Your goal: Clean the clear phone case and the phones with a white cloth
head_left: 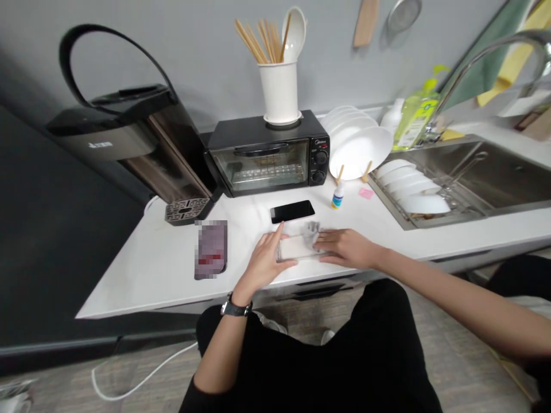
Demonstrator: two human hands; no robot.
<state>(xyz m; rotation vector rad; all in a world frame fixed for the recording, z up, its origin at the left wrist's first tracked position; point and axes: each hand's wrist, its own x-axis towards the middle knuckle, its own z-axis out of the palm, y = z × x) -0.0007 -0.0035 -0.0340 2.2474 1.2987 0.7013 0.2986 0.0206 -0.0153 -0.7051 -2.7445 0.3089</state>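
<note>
My left hand (264,261) rests on the white counter (159,269), its fingers curled round the left end of a flat, pale rectangular object (297,246). My right hand (346,246) lies over that object's right end, holding a crumpled grey cloth (310,230) against it. A black phone (292,211) lies face up just beyond the hands. A small dropper bottle (338,195) with a blue label stands to the right of the phone. I wear a watch on my left wrist.
A black toaster oven (267,155) with a white utensil holder (279,92) on top stands at the back. A dark water dispenser (129,137) is at the left. White plates (359,146) lean in a rack beside the sink (473,172). A dark pouch (210,249) lies at the left.
</note>
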